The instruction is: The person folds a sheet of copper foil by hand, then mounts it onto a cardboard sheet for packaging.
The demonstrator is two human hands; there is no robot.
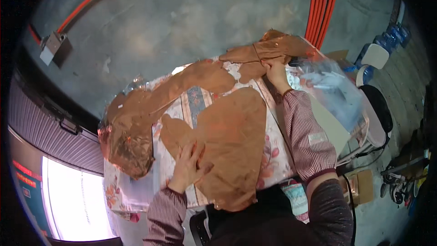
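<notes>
A large brown cloth piece (232, 136) lies spread over the flowered tablecloth in front of me, its near end reaching the table edge. My left hand (185, 166) rests on its left side, fingers spread, palm down. At the far side of the table, my right hand (275, 69) is closed on the edge of another brown cloth piece (250, 72). That cloth belongs to a rumpled row of similar brown material running along the table's far edge. The row's left end is a shiny, bunched brown heap (129, 143). How the separate pieces join or overlap cannot be made out.
The flowered tablecloth (271, 155) shows between the pieces. Clear plastic bags (334, 89) and a pale board (325, 120) lie at the right end. A dark chair (378, 109) stands beyond, with a cardboard box (362, 187) on the floor. A concrete wall rises behind the table.
</notes>
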